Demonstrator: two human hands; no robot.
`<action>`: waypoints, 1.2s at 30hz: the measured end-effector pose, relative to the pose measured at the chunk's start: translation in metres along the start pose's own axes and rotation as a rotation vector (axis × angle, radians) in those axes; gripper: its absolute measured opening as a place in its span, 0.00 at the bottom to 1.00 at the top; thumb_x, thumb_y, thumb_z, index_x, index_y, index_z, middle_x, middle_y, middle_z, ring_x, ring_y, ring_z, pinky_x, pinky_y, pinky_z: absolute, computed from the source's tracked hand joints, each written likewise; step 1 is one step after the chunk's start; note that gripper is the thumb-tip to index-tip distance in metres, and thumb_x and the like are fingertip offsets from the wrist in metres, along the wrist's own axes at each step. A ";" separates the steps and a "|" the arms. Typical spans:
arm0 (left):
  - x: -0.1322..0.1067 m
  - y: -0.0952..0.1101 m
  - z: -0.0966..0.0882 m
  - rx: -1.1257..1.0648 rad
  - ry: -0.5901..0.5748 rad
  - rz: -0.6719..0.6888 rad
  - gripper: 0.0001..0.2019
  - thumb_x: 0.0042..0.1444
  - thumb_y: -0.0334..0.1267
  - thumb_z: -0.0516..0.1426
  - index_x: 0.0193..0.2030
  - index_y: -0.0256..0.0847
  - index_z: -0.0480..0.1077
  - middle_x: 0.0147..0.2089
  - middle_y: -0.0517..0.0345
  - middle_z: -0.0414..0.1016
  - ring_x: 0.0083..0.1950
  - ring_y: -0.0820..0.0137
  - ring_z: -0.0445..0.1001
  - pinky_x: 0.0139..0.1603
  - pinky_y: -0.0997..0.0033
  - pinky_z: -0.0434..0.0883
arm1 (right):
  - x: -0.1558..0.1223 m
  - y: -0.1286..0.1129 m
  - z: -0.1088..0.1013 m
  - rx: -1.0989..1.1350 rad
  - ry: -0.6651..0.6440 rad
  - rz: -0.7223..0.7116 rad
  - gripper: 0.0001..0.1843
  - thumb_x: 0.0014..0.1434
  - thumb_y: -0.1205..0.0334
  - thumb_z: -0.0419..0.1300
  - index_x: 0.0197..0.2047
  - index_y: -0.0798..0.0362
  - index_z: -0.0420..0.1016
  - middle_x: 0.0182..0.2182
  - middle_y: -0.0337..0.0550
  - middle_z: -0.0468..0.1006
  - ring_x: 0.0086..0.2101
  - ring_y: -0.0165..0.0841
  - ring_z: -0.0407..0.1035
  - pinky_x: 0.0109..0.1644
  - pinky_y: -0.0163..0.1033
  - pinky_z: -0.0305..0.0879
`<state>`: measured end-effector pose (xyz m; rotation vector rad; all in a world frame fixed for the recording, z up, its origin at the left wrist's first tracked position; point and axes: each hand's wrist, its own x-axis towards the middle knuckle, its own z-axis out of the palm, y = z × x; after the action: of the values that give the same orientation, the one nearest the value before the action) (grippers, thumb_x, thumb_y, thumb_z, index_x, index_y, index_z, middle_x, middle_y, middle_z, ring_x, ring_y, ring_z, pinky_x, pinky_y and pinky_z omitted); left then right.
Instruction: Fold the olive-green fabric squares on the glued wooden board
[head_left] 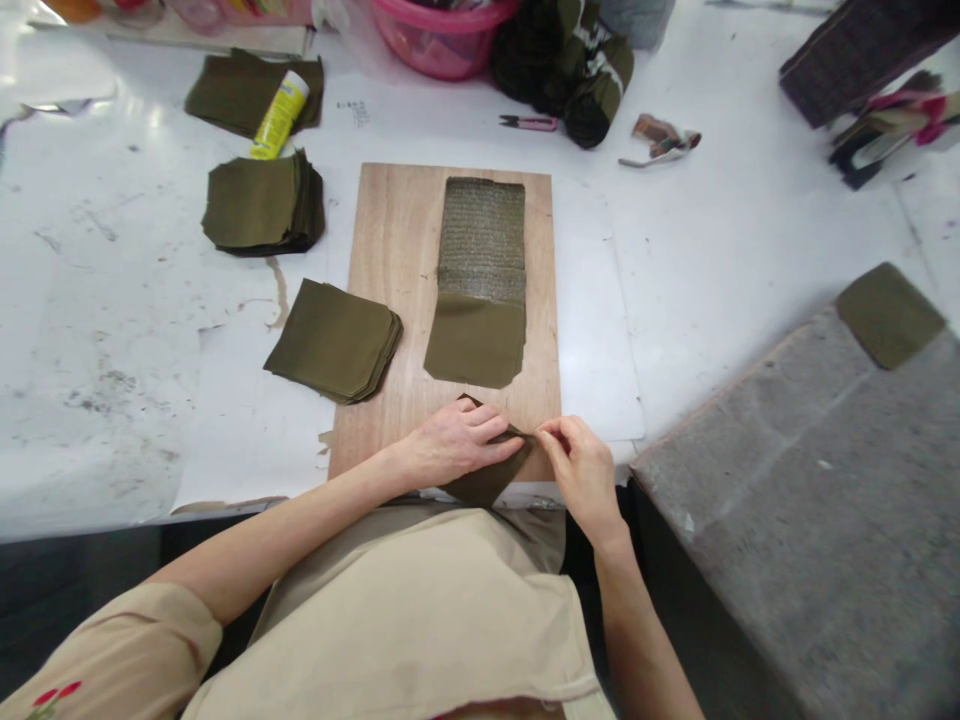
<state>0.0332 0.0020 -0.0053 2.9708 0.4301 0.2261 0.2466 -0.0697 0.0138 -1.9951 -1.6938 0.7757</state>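
An olive-green fabric piece (487, 482) lies at the front edge of a wooden board (397, 230), turned so that one corner points toward my body. My left hand (461, 440) rests on it with its fingers stretched out flat, covering part of it. At the piece's right corner my right hand (581, 455) is closed in a pinch on the fabric. Just beyond my hands lies a strip of overlapping olive pieces (476, 340), whose far part (481, 230) looks wet or glossy with fine lines. Left of that, a fanned stack of olive pieces (330, 335) overlaps the board's left edge.
Farther left sit a thick olive stack (251, 205) and a yellow glue tube (280, 115) on more fabric (217, 95). Behind the board are a pink basin (442, 45), thread snips (529, 123) and dark bundles (592, 100). A grey slab (810, 480) bearing one olive piece (891, 315) stands right.
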 end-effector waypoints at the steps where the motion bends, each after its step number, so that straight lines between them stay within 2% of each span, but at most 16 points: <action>1: 0.000 0.000 0.000 -0.005 0.002 -0.004 0.14 0.67 0.32 0.48 0.58 0.44 0.63 0.46 0.52 0.70 0.47 0.67 0.69 0.43 0.65 0.64 | 0.001 0.003 -0.002 0.016 0.023 0.027 0.11 0.65 0.56 0.54 0.33 0.51 0.71 0.32 0.39 0.74 0.32 0.31 0.68 0.37 0.36 0.61; 5: 0.000 0.000 0.000 -0.010 0.031 -0.001 0.14 0.67 0.31 0.48 0.58 0.44 0.63 0.46 0.52 0.71 0.47 0.67 0.69 0.44 0.66 0.65 | -0.004 0.009 -0.005 0.089 0.023 0.021 0.11 0.65 0.55 0.53 0.36 0.51 0.72 0.34 0.40 0.74 0.33 0.31 0.68 0.38 0.36 0.62; 8: 0.000 0.000 0.000 -0.010 0.063 0.004 0.14 0.67 0.32 0.49 0.57 0.44 0.64 0.46 0.52 0.71 0.48 0.66 0.69 0.45 0.66 0.65 | -0.011 0.003 -0.002 0.003 0.010 -0.060 0.10 0.66 0.56 0.54 0.40 0.50 0.73 0.35 0.41 0.74 0.35 0.32 0.69 0.39 0.36 0.63; 13: 0.000 0.000 -0.001 -0.003 0.072 0.004 0.13 0.67 0.33 0.49 0.56 0.43 0.64 0.46 0.51 0.70 0.48 0.66 0.70 0.45 0.65 0.66 | -0.018 -0.003 0.006 -0.162 0.022 -0.130 0.08 0.64 0.56 0.57 0.42 0.50 0.73 0.36 0.42 0.74 0.39 0.35 0.69 0.41 0.38 0.63; 22: 0.000 0.000 0.000 -0.049 0.091 -0.007 0.12 0.67 0.33 0.50 0.56 0.43 0.65 0.45 0.52 0.71 0.47 0.66 0.70 0.44 0.66 0.67 | -0.015 0.006 0.017 -0.174 0.077 -0.252 0.10 0.66 0.61 0.53 0.42 0.50 0.76 0.36 0.44 0.75 0.38 0.34 0.67 0.44 0.39 0.63; 27: -0.001 0.000 0.001 -0.059 0.096 -0.012 0.10 0.68 0.31 0.49 0.52 0.37 0.66 0.46 0.49 0.72 0.49 0.66 0.71 0.47 0.65 0.68 | -0.017 0.013 0.018 -0.183 0.111 -0.320 0.11 0.66 0.63 0.53 0.45 0.50 0.77 0.38 0.45 0.76 0.39 0.34 0.68 0.45 0.40 0.65; 36: -0.002 0.001 0.002 -0.061 0.129 -0.032 0.09 0.67 0.31 0.48 0.50 0.39 0.67 0.47 0.49 0.73 0.49 0.67 0.72 0.47 0.65 0.69 | -0.014 0.010 0.015 -0.159 0.082 -0.299 0.11 0.66 0.62 0.53 0.45 0.49 0.76 0.37 0.45 0.77 0.39 0.35 0.68 0.45 0.41 0.65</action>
<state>0.0318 0.0005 -0.0075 2.8974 0.4756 0.4210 0.2429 -0.0860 -0.0023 -1.7842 -1.9962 0.4624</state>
